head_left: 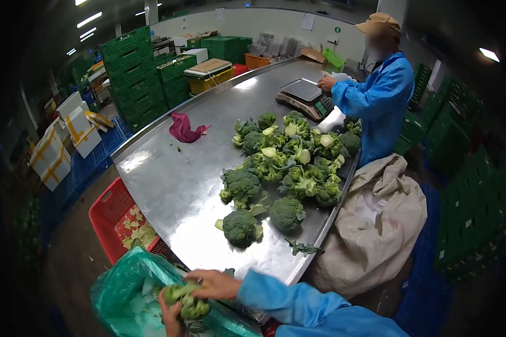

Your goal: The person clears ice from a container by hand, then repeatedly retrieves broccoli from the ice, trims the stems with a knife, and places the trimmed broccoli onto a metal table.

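Over an open green plastic bag (115,281), a head of broccoli (195,308) is between my two hands. My left hand (171,315) grips it from the left and below, with the fingers partly hidden. From the right, my right hand (216,284) reaches over its top, the fingers closed at the pale stalks and slightly blurred. White pieces that look like ice lie in the bag. On the metal table (185,185) nearby are a single broccoli head (240,227), another broccoli head (287,214) and a loose leaf (302,247).
A broccoli pile (292,151) covers the table's right side. A co-worker (382,101) in blue stands by a scale (305,96). A maroon cloth (186,128) lies on the table. A red crate (115,210) with trimmings stands left, a white sack (371,230) right, green crates (130,78) behind.
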`<action>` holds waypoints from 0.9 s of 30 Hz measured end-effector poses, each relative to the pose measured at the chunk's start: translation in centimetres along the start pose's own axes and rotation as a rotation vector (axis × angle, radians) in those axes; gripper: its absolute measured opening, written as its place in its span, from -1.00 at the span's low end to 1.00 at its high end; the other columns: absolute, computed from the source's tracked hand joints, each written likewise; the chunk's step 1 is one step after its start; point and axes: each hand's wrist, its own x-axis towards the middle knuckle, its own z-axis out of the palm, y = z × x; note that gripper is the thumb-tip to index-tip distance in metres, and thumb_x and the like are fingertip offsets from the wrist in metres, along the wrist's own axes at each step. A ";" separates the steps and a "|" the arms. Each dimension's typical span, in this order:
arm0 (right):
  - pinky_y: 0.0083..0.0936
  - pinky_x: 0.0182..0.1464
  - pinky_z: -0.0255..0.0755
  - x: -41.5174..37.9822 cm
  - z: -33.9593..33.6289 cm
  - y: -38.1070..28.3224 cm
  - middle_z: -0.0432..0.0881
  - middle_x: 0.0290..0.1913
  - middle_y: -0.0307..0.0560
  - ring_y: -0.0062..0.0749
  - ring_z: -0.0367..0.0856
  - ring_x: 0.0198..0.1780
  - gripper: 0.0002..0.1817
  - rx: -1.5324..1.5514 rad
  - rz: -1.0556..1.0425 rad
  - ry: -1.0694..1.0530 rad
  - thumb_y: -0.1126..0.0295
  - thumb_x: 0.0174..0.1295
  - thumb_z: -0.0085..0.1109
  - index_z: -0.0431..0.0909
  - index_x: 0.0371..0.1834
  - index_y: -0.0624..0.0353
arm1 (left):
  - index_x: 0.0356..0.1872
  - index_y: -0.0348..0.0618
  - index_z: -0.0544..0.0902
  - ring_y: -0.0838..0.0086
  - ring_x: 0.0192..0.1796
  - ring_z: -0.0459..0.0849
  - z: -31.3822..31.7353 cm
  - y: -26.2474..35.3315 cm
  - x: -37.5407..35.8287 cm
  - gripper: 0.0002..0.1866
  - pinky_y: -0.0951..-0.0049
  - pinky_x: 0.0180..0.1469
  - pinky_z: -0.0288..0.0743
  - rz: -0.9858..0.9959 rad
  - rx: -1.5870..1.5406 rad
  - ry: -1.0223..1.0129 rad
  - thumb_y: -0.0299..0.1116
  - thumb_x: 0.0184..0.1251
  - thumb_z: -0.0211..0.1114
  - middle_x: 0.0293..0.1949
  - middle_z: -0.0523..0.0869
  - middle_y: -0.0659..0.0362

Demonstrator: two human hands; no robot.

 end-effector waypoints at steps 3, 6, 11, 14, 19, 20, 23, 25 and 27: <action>-0.60 -0.26 0.51 -2.6 -9.3 -5.7 0.63 -0.19 -0.16 -0.58 0.58 -0.26 -0.52 -0.253 -0.062 0.203 0.39 0.03 0.34 0.49 0.07 0.21 | 0.30 -0.04 0.18 0.26 0.16 0.47 5.5 1.0 2.3 -0.25 0.24 0.13 0.37 0.083 -0.110 -0.407 -0.15 0.06 0.28 0.16 0.40 0.08; -0.57 -0.17 0.48 -7.9 -19.6 -10.7 0.61 -0.13 -0.12 -0.53 0.56 -0.18 -0.68 -0.470 -0.065 0.595 0.40 0.21 0.13 0.49 0.03 0.22 | 0.29 -0.07 0.24 0.33 0.17 0.49 6.2 0.7 4.0 -0.31 0.37 0.08 0.39 0.166 -0.045 -0.390 -0.29 0.10 0.31 0.14 0.46 0.10; -0.52 0.21 0.22 -15.6 -44.3 -10.9 0.50 0.09 -0.12 -0.47 0.42 0.11 -0.66 -0.945 -0.408 1.084 0.51 0.28 0.05 0.42 0.13 0.29 | -0.04 -0.28 0.48 0.52 -0.08 0.56 -4.7 -6.0 6.1 -0.68 0.52 0.00 0.42 0.207 -0.052 0.385 -0.52 0.17 0.24 -0.11 0.59 0.15; -0.46 0.20 0.27 -15.3 -52.5 -7.6 0.43 0.19 -0.02 -0.36 0.38 0.20 -0.63 -0.869 -0.318 1.121 0.48 0.29 0.07 0.40 0.15 0.31 | -0.11 -0.29 0.52 0.53 -0.13 0.56 -12.6 -10.7 6.0 -0.74 0.53 0.00 0.43 0.186 -0.027 0.687 -0.51 0.15 0.25 -0.19 0.62 0.16; -0.41 0.16 0.31 -15.2 -63.8 -1.6 0.47 0.14 0.08 -0.25 0.45 0.15 -0.54 -1.040 -0.005 1.040 0.22 0.28 0.10 0.39 0.16 0.26 | 0.02 -0.16 0.49 0.19 -0.01 0.56 -16.9 -14.7 8.5 -0.49 0.27 0.04 0.44 0.004 0.854 0.554 -0.23 0.01 0.38 -0.03 0.53 -0.04; -0.40 0.12 0.33 -15.6 -65.0 -1.8 0.50 0.10 0.09 -0.23 0.48 0.10 -0.53 -0.970 0.051 1.117 0.21 0.27 0.12 0.40 0.15 0.27 | 0.02 -0.16 0.49 0.19 -0.01 0.56 -17.3 -15.6 9.5 -0.49 0.27 0.04 0.44 0.001 0.844 0.556 -0.23 0.01 0.38 -0.03 0.53 -0.04; -0.37 0.05 0.35 -18.7 -65.9 -2.7 0.54 0.00 0.20 -0.11 0.52 -0.02 -0.45 -1.448 0.235 1.010 0.16 0.20 0.18 0.39 0.12 0.36 | 0.13 -0.13 0.40 0.03 0.06 0.50 -19.2 -19.4 14.5 -0.26 0.15 0.07 0.42 -0.084 1.003 0.544 -0.04 -0.11 0.44 0.07 0.42 -0.12; -0.35 0.05 0.34 -20.6 -66.1 -2.3 0.54 -0.02 0.24 -0.05 0.51 -0.02 -0.41 -1.446 0.278 0.887 0.14 0.16 0.21 0.38 0.11 0.38 | 0.21 -0.10 0.29 -0.02 0.07 0.47 -19.8 -22.0 16.7 -0.08 0.15 0.08 0.41 -0.144 0.975 0.671 -0.01 -0.24 0.52 0.12 0.35 -0.14; -0.33 0.12 0.32 -20.3 -64.5 -1.6 0.54 0.00 0.28 0.00 0.49 0.06 -0.39 -1.627 0.258 0.953 0.11 0.12 0.22 0.42 0.07 0.41 | 0.23 -0.07 0.25 -0.03 0.07 0.46 -19.2 -22.1 16.7 -0.02 0.15 0.09 0.41 -0.158 0.888 0.663 -0.02 -0.30 0.56 0.14 0.32 -0.14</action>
